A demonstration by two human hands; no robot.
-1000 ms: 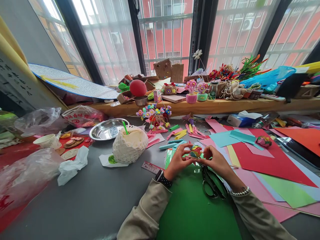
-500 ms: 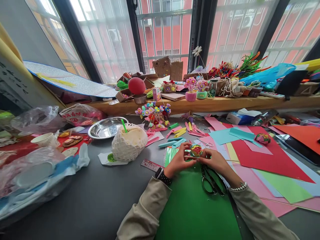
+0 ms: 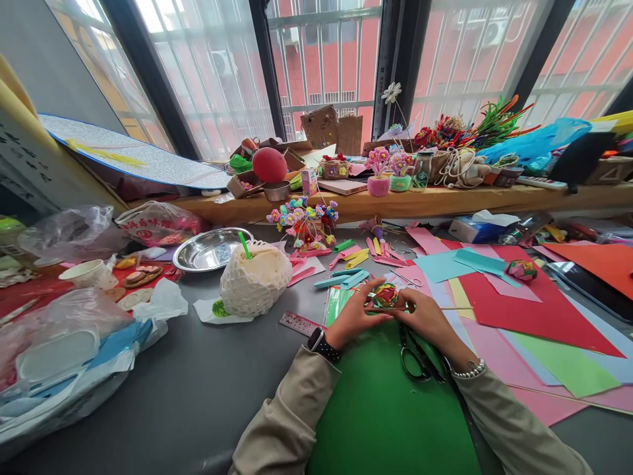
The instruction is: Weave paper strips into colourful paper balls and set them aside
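Observation:
Between my two hands, above the green mat, is a small folded-paper flower in red, yellow and green. My left hand pinches it from the left, thumb below and fingers partly behind it. From the right, my right hand closes on the flower with thumb and index finger. A thin stick shows to the right of that hand, and a thin stick-like line runs under the flower; whether the two are one piece I cannot tell. Black-handled scissors lie beneath my right hand, their blades partly hidden.
Folded paper strips lie behind my hands. A similar paper flower rests on coloured sheets at right. Left of the mat are a ruler, a netted coconut with a straw and a metal plate.
The flower has turned and tilted slightly in my fingers, showing more red. A thin stick now shows plainly right of my right hand. The camera view has shifted a little.

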